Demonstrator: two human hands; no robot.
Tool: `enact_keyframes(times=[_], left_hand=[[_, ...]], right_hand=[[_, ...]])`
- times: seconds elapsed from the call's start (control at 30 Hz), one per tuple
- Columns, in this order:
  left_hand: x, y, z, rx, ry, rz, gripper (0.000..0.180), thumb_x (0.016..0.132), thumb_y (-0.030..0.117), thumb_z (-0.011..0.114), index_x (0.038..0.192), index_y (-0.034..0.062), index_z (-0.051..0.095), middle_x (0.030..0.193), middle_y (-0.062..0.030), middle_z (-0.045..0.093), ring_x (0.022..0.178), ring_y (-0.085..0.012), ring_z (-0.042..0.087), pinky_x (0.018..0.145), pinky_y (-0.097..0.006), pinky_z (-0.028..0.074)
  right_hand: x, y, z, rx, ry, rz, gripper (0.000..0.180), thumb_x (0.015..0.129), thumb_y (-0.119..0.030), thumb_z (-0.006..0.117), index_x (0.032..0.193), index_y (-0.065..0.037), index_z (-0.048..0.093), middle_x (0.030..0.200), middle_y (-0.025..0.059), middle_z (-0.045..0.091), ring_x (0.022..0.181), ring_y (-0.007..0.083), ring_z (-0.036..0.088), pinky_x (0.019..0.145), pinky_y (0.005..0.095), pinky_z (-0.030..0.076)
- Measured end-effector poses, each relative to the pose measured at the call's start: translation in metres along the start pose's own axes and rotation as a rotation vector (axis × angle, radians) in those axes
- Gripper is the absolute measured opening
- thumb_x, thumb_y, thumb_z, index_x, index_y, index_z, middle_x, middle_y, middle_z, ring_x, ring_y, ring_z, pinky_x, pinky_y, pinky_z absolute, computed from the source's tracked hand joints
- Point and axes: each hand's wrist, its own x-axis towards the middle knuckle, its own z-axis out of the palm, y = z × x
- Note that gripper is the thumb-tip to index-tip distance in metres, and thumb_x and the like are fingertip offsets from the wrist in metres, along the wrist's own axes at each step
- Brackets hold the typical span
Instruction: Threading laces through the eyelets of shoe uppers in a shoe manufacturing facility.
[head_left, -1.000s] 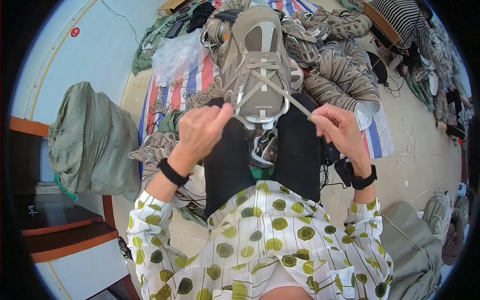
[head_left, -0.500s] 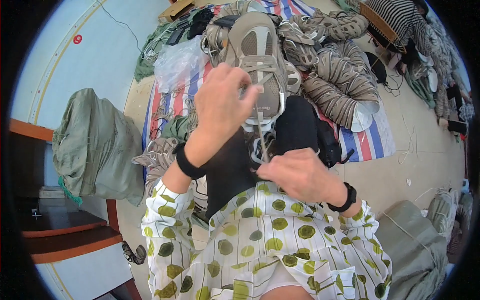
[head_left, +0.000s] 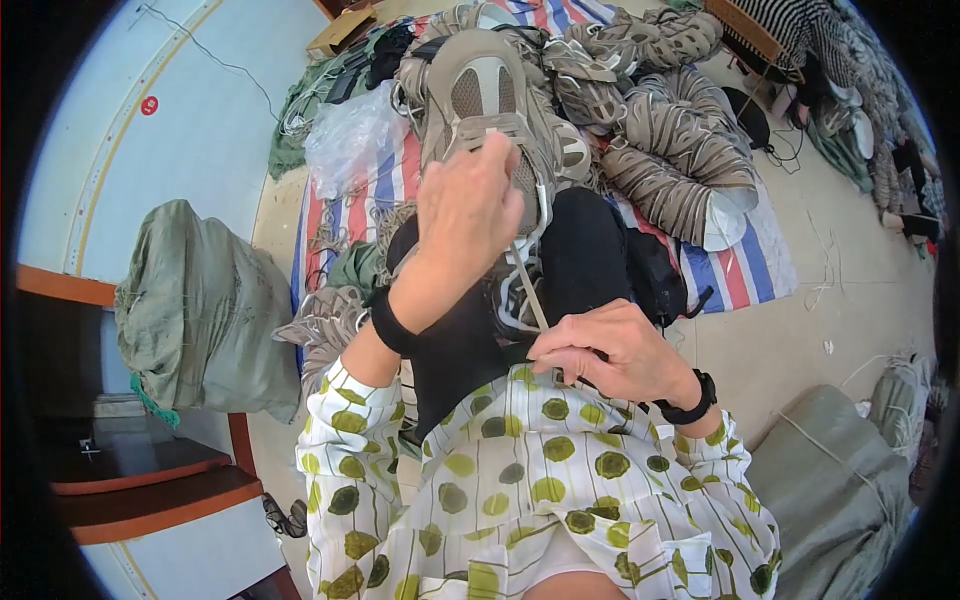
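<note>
A taupe and grey mesh sneaker (head_left: 466, 90) rests toe-away over my lap, sole side down, with flat laces across its tongue. My left hand (head_left: 468, 205) lies over the lacing, its fingers curled closed; what they grip is hidden beneath them. From under that hand a flat beige shoelace (head_left: 527, 286) runs taut down toward me. My right hand (head_left: 612, 352) pinches the lace's lower end between thumb and fingers, close to my white shirt with green dots (head_left: 548, 440).
Nested rows of similar shoes (head_left: 690, 150) lie on a striped sheet (head_left: 738, 275). A clear plastic bag (head_left: 350, 140) sits left of the sneaker. Stuffed green sacks stand at left (head_left: 205, 310) and lower right (head_left: 835, 480). Another person's striped sleeve (head_left: 800, 35) shows far right.
My left hand has moved up over the sneaker's lacing and its fingers have curled in. My right hand has shifted slightly down and right, still pulling the lace. The sneaker sits slightly further left.
</note>
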Motion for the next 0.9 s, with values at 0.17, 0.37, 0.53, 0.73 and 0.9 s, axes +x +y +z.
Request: enact_keyframes(times=[0.17,0.37,0.53,0.73,0.9], left_hand=[[0.002,0.013,-0.028,-0.812,-0.162,-0.204,0.017,0.079,0.000,0.052,0.095,0.0055,0.051,0.072,-0.0050,0.058,0.069,-0.0150,0.058,0.061,-0.026,0.044],[-0.039,-0.028,-0.113,-1.616,0.054,-0.126,0.018,0.093,0.013,0.047,0.106,0.0008,0.048,0.068,-0.0001,0.053,0.038,-0.0033,0.040,0.043,-0.018,0.035],[-0.106,-0.103,-0.146,-1.950,0.166,-0.144,0.014,0.097,0.012,0.040,0.106,0.0019,0.045,0.061,0.0013,0.047,0.035,-0.0037,0.038,0.036,-0.017,0.029],[-0.211,-0.189,-0.150,-2.100,0.441,-0.296,0.015,0.098,0.010,0.038,0.107,0.0013,0.045,0.065,0.0004,0.049,0.039,-0.0041,0.038,0.040,-0.018,0.027],[-0.316,-0.266,-0.164,-1.999,0.796,-0.518,0.017,0.097,0.007,0.039,0.107,-0.0022,0.050,0.072,-0.0038,0.053,0.046,-0.0060,0.037,0.044,-0.019,0.029]], right_hand=[[-0.003,-0.001,0.003,0.033,-0.053,0.003,0.009,0.084,-0.007,0.059,0.090,-0.001,0.063,0.074,0.0110,0.063,0.057,0.0232,0.062,0.054,0.0301,0.047],[-0.036,0.002,-0.038,0.398,-0.027,0.200,0.015,0.089,-0.007,0.054,0.092,0.004,0.064,0.082,0.0110,0.068,0.059,0.0147,0.064,0.054,0.0242,0.051],[-0.118,0.060,-0.090,1.062,0.582,-0.322,0.020,0.085,0.003,0.050,0.105,0.003,0.053,0.104,0.0134,0.062,0.075,0.0157,0.061,0.062,0.0288,0.053],[-0.208,0.133,-0.147,1.146,0.932,-0.202,0.029,0.092,-0.005,0.049,0.121,-0.004,0.049,0.119,0.0120,0.053,0.088,0.0158,0.057,0.076,0.0295,0.054],[-0.304,0.170,-0.187,1.445,0.946,0.125,0.029,0.094,-0.007,0.048,0.122,-0.001,0.047,0.115,0.0166,0.053,0.100,0.0205,0.056,0.086,0.0353,0.052]])
